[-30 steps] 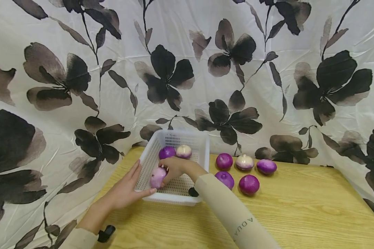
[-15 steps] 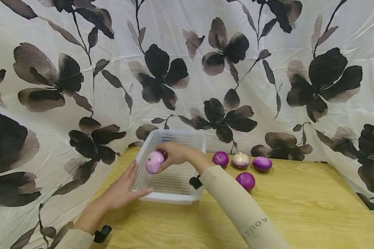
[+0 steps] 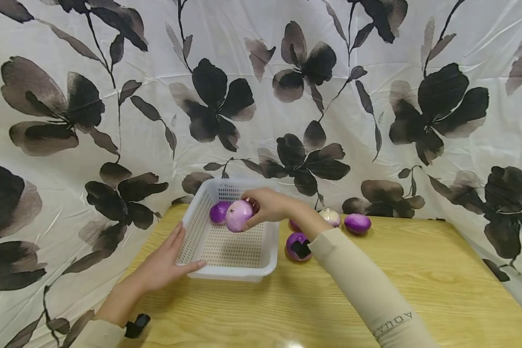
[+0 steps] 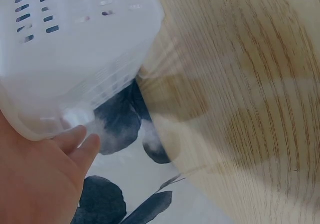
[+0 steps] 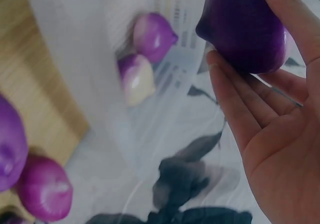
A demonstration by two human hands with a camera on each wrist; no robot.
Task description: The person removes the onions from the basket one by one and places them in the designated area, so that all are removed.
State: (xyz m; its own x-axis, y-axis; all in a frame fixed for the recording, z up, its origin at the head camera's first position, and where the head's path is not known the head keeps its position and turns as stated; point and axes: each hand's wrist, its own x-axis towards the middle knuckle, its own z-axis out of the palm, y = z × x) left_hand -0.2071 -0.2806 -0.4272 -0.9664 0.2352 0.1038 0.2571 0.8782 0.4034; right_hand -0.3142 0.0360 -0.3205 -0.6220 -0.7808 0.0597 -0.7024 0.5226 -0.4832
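Where a second ago I saw the pale purple onion point(image 3: 238, 217) low in the near left part of the white plastic basket point(image 3: 232, 272), I now have it held over the basket, farther back and to the right. Thumb and fingers of the right hand point(image 3: 268, 205) are curled round it. My right wrist view shows it apart from the deep purple onion point(image 5: 154, 38) and the white-and-purple onion point(image 5: 137, 79) inside; the latter, plain on my head view a second ago, is now hidden there. The left hand point(image 3: 162, 263) stays at the near left corner, fingers straight along the side, thumb over the rim, clasping nothing. On the wooden table point(image 3: 417, 275), a round purple onion point(image 3: 293, 237), covered half a second ago, shows again, partly behind the black wrist camera point(image 3: 302, 249).
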